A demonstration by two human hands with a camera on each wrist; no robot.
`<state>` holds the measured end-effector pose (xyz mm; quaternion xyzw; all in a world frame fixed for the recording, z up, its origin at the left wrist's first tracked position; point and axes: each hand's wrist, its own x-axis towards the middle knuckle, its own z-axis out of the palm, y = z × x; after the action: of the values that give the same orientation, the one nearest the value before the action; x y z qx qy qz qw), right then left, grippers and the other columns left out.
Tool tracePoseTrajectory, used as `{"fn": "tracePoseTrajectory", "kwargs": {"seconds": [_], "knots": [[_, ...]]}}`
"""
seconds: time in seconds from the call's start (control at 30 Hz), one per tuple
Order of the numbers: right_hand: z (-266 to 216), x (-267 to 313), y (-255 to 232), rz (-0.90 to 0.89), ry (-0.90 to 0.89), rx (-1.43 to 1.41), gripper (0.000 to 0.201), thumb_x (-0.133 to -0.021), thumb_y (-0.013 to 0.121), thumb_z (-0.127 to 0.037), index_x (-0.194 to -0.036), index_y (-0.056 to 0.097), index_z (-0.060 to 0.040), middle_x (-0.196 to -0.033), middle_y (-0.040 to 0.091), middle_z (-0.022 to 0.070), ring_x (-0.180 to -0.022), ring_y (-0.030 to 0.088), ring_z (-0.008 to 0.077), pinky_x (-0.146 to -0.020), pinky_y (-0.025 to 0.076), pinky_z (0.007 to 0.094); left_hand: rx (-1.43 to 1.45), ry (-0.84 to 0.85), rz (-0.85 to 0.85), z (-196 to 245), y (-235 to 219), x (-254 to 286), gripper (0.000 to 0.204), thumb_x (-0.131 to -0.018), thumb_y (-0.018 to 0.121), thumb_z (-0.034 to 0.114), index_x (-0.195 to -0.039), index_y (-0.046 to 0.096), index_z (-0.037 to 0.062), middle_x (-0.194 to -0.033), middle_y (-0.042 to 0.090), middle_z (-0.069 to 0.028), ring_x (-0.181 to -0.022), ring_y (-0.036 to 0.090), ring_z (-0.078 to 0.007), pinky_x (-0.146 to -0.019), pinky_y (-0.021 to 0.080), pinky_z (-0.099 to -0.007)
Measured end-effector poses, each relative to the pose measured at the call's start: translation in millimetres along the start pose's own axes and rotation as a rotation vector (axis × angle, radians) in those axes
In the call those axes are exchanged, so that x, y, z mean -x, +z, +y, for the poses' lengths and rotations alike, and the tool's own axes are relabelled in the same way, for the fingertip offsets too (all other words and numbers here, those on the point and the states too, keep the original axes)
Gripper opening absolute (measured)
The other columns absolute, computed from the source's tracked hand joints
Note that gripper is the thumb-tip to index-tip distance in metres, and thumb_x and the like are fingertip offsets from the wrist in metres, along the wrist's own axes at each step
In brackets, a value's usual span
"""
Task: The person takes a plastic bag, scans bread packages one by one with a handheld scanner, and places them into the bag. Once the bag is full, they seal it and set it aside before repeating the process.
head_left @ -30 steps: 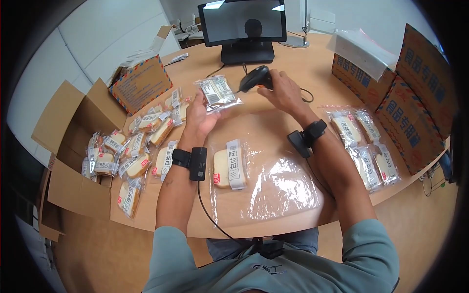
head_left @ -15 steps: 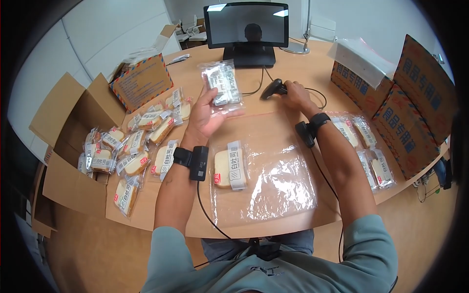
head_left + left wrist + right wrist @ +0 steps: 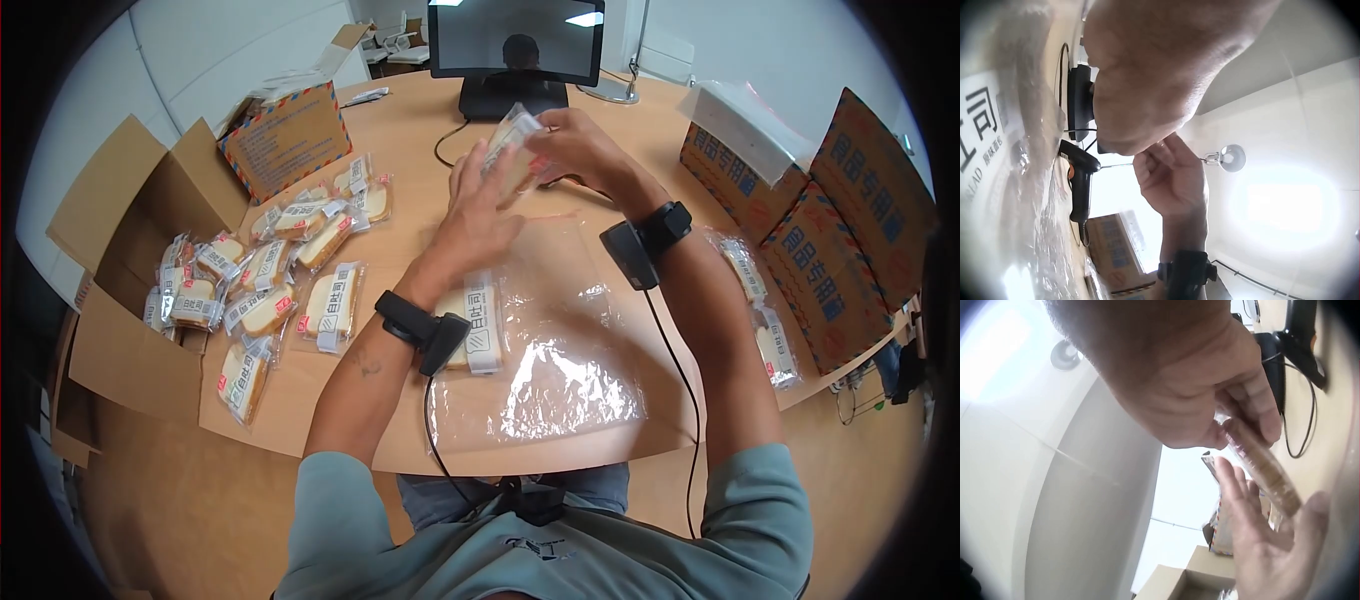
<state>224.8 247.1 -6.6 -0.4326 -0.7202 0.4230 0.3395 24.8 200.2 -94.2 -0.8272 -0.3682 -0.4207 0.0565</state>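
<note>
Head view: one slice-shaped pack of white bread in clear film, with a red mark and pale printed band [image 3: 1266,469], raised above the desk [image 3: 415,135], toward its far edge and in front of the black flat-screen monitor [image 3: 515,45].

Right hand [image 3: 590,150]: fingers and thumb pinch the pack by one end. Left hand [image 3: 482,205]: fingers nearly straight, thumb apart, set about the other end; firm contact cannot be told. The arrangement probably steadies the soft bread without squeezing it.

Orientation: the right wrist view gives the pack edge-on, its long axis slanting from the right fingertips toward the left palm. In the head view a film corner points at the monitor; the printed face is mostly covered by fingers.

Near edge, centre: large clear plastic sheet or bag [image 3: 560,400], flat, a second bread pack [image 3: 484,330] at its left part; inside or on top, unclear. Its flat lie likely keeps it within reach.

Left edge: loose bread packs [image 3: 330,305] beside a brown cardboard box with spread flaps [image 3: 140,370].

Right edge: further bread packs [image 3: 775,350].

Beyond the bag: black pistol-shaped scanner [image 3: 1080,187], held by neither hand.
</note>
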Motion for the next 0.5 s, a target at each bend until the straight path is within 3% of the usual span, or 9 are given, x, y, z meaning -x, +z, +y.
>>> {"fn": "tracePoseTrajectory", "kwargs": {"seconds": [0.07, 0.1, 0.17, 0.2, 0.27, 0.37, 0.43, 0.5], "knots": [[10, -4, -15, 0.187, -0.091, 0.025, 0.039, -0.091, 0.064, -0.017, -0.123, 0.058, 0.0050, -0.104, 0.064, 0.0139, -0.087, 0.066, 0.0195, -0.077, 0.058, 0.0335, 0.080, -0.012, 0.241, -5, 0, -3, 0.062, -0.082, 0.061, 0.009, -0.142, 0.047, 0.0026, -0.141, 0.045, -0.0314, -0.132, 0.041, -0.0465, -0.111, 0.036, -0.0456], [15, -6, -23, 0.183, -0.089, 0.032, 0.039, -0.091, 0.064, -0.017, -0.123, 0.058, 0.0050, -0.104, 0.064, 0.0139, -0.087, 0.066, 0.0195, -0.077, 0.058, 0.0335, 0.083, -0.016, 0.247, -10, -3, -3, 0.062, -0.082, 0.061, 0.009, -0.142, 0.047, 0.0026, -0.141, 0.045, -0.0314, -0.132, 0.041, -0.0465, -0.111, 0.036, -0.0456], [24, -13, -38, 0.260, -0.097, -0.050, 0.036, -0.089, 0.064, -0.015, -0.119, 0.059, 0.0029, -0.096, 0.063, 0.0111, -0.078, 0.065, 0.0179, -0.068, 0.055, 0.0283, 0.145, -0.322, 0.070, -23, -9, -2, 0.041, -0.084, 0.064, 0.019, -0.121, 0.064, 0.0012, -0.120, 0.063, -0.0270, -0.116, 0.057, -0.0426, -0.100, 0.046, -0.0452], [30, -17, -44, 0.214, -0.120, -0.073, 0.036, -0.090, 0.064, -0.014, -0.122, 0.059, 0.0014, -0.093, 0.062, 0.0087, -0.075, 0.063, 0.0162, -0.069, 0.055, 0.0272, 0.147, -0.324, 0.075, -24, -7, 1, 0.041, -0.084, 0.064, 0.019, -0.121, 0.064, 0.0012, -0.120, 0.063, -0.0270, -0.116, 0.057, -0.0426, -0.100, 0.046, -0.0452], [33, -23, -41, 0.158, -0.136, -0.083, 0.037, -0.090, 0.064, -0.013, -0.123, 0.059, 0.0012, -0.093, 0.062, 0.0087, -0.076, 0.063, 0.0159, -0.070, 0.055, 0.0276, 0.174, -0.510, -0.271, -24, -3, 7, 0.030, -0.085, 0.063, 0.026, -0.100, 0.070, 0.0001, -0.096, 0.071, -0.0216, -0.097, 0.067, -0.0395, -0.088, 0.051, -0.0459], [33, -29, -29, 0.097, -0.145, -0.062, 0.039, -0.091, 0.063, -0.013, -0.127, 0.058, 0.0009, -0.096, 0.063, 0.0088, -0.081, 0.063, 0.0167, -0.074, 0.054, 0.0295, 0.137, -0.552, -0.370, -26, -3, 10, 0.032, -0.086, 0.062, 0.030, -0.093, 0.071, 0.0004, -0.090, 0.071, -0.0213, -0.091, 0.069, -0.0392, -0.084, 0.053, -0.0464], [36, -34, -19, 0.085, -0.137, -0.003, 0.041, -0.093, 0.061, -0.012, -0.132, 0.057, 0.0008, -0.101, 0.065, 0.0090, -0.093, 0.064, 0.0188, -0.083, 0.053, 0.0326, 0.146, -0.547, -0.342, -29, -1, 14, 0.031, -0.085, 0.062, 0.030, -0.092, 0.071, 0.0009, -0.089, 0.071, -0.0215, -0.090, 0.069, -0.0389, -0.083, 0.053, -0.0460], [50, -38, -12, 0.078, -0.151, -0.021, 0.038, -0.093, 0.061, -0.012, -0.128, 0.058, 0.0012, -0.098, 0.065, 0.0074, -0.090, 0.063, 0.0172, -0.080, 0.053, 0.0313, 0.153, -0.541, -0.312, -32, 1, 15, 0.031, -0.085, 0.062, 0.030, -0.092, 0.072, 0.0014, -0.088, 0.071, -0.0216, -0.089, 0.069, -0.0385, -0.082, 0.053, -0.0456]]}}
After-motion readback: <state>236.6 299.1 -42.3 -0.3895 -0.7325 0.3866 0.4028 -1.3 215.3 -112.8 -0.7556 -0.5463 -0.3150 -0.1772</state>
